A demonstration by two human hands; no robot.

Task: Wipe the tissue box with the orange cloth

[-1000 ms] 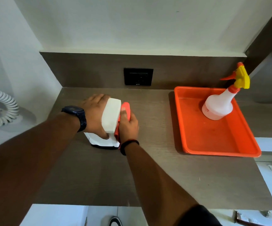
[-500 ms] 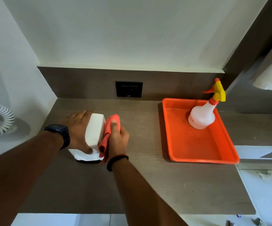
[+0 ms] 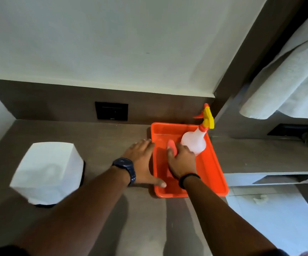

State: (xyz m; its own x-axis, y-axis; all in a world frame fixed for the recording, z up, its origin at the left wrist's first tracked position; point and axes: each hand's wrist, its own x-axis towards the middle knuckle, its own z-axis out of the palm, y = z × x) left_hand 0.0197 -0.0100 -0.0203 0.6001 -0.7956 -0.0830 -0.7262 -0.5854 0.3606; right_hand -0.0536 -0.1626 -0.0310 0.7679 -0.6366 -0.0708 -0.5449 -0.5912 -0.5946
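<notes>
The white tissue box point(image 3: 48, 172) stands alone on the brown counter at the left, with neither hand on it. My right hand point(image 3: 182, 161) is inside the orange tray point(image 3: 212, 172), lying on the orange cloth point(image 3: 172, 145), whose tip pokes out past my fingers; the rest of the cloth is hidden under my palm. My left hand point(image 3: 142, 159) rests flat on the counter against the tray's left rim, fingers spread, thumb at the tray's near corner.
A white spray bottle point(image 3: 195, 140) with a yellow and orange trigger stands in the tray's far right corner, just beyond my right hand. A black wall socket point(image 3: 111, 110) sits on the back panel. A white towel point(image 3: 287, 80) hangs at the upper right.
Both hands left the tissue box and moved right. The cloth went with my right hand into the tray. The view shifted right, so the box now sits at the left.
</notes>
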